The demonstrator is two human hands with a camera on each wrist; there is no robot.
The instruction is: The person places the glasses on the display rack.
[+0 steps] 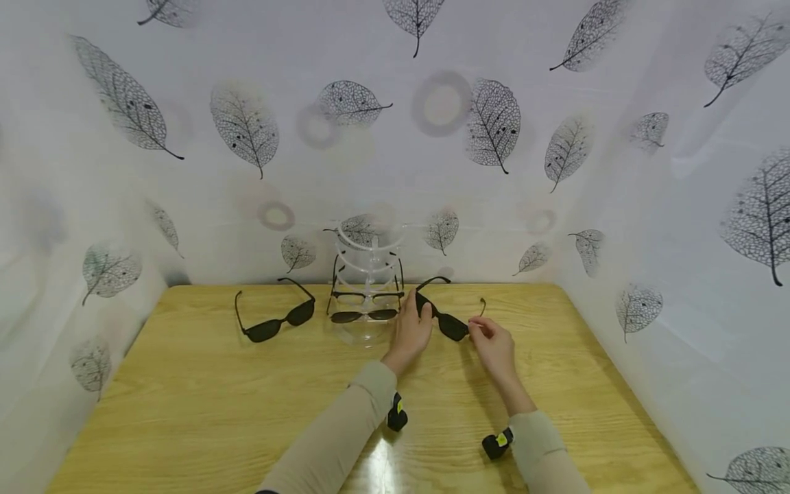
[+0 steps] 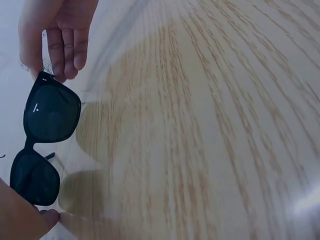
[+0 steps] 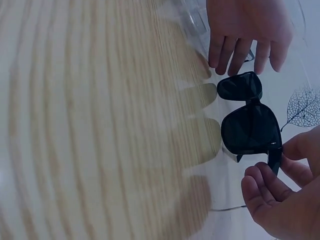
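Dark sunglasses with open temples are held between my two hands, tilted, right of a clear display stand. My right hand pinches their right end near the hinge, thumb and fingertips on the frame. In the right wrist view the right hand has the temple between its fingers. My left hand holds the left end, its thumb in front of the lens. In the left wrist view the left hand is partly cut off at the edge, below the dark lenses.
On the stand hang two glasses: clear-lensed eyeglasses above sunglasses. Another pair of dark sunglasses lies left on the wooden table. A leaf-printed curtain encloses the back and sides.
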